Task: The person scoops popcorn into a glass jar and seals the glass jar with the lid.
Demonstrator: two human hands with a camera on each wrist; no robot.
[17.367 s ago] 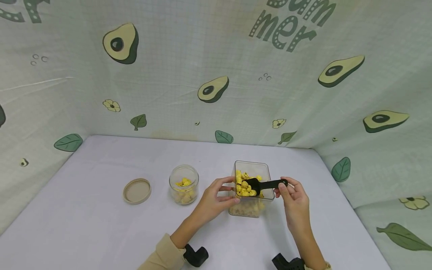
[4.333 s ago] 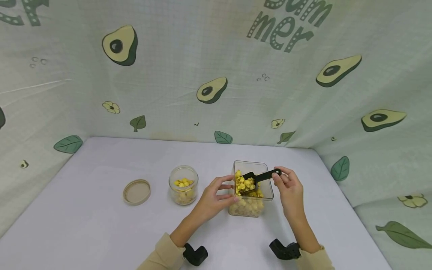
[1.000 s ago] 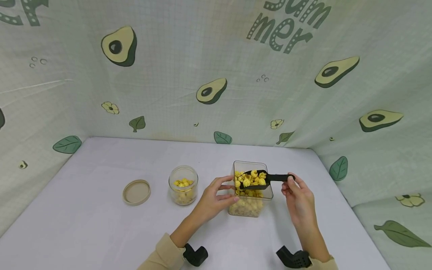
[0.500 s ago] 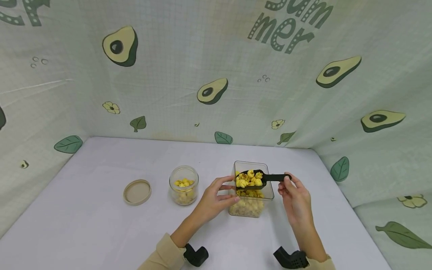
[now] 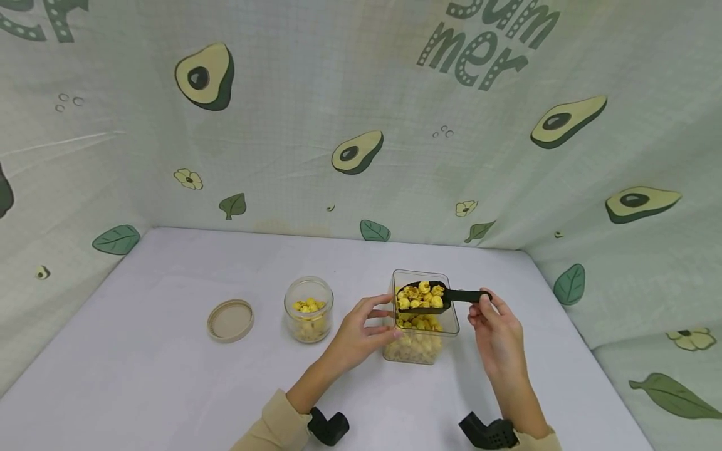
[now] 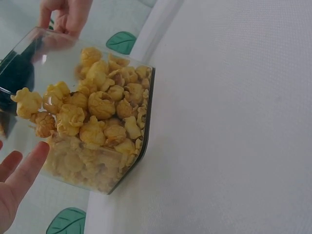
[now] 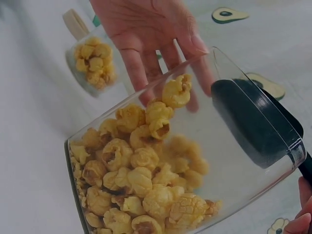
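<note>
In the head view my right hand [image 5: 497,332] pinches the end of a black scoop [image 5: 459,296] by its handle. The scoop lies level at the top of a clear square container [image 5: 445,322], its bowl heaped with yellow popcorn [image 5: 420,295]. More popcorn [image 7: 141,180] fills the container's lower part in the right wrist view. My left hand [image 5: 358,335] holds the container at its left side, thumb by the front corner and fingers spread along the wall. Through the clear plastic the scoop's dark bowl [image 7: 248,122] shows at the container's mouth.
Left of the container stands an uncapped round glass jar [image 5: 308,310] with some popcorn inside. A beige round lid [image 5: 230,321] lies farther left on the white table [image 5: 169,369]. Avocado-printed cloth [image 5: 282,125] hangs behind and at both sides.
Since several seconds ago, the scoop has come up out of the popcorn, loaded and level. Over the last second it shifts only slightly. My left hand keeps its place on the container.
</note>
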